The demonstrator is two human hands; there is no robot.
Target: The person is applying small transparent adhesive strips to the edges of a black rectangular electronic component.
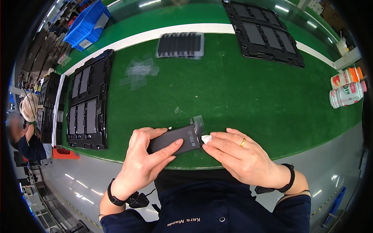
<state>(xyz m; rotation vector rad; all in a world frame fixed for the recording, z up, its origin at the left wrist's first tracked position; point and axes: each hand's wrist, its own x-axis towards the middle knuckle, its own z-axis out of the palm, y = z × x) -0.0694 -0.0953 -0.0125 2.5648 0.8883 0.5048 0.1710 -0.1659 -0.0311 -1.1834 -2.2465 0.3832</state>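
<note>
Fingers of the left hand are closed on a flat dark gray block, and the thumb lies on top of it. The block is held over the near edge of the green table. Just right of that grip, a clear strip sticks out from the block's end and points away from the person. The right hand pinches a small white scrap in its fingertips, by that same end. The scrap seems to touch the block, but the fingers hide part of it, so I can't be sure.

Past the grip, a bit left, is a loose pile of clear strips. Farther past is a stack of clear sheets with dark bars. Well left of the grip, a black tray holds gray flat pieces. Two bottles stand or lie far right of it.
</note>
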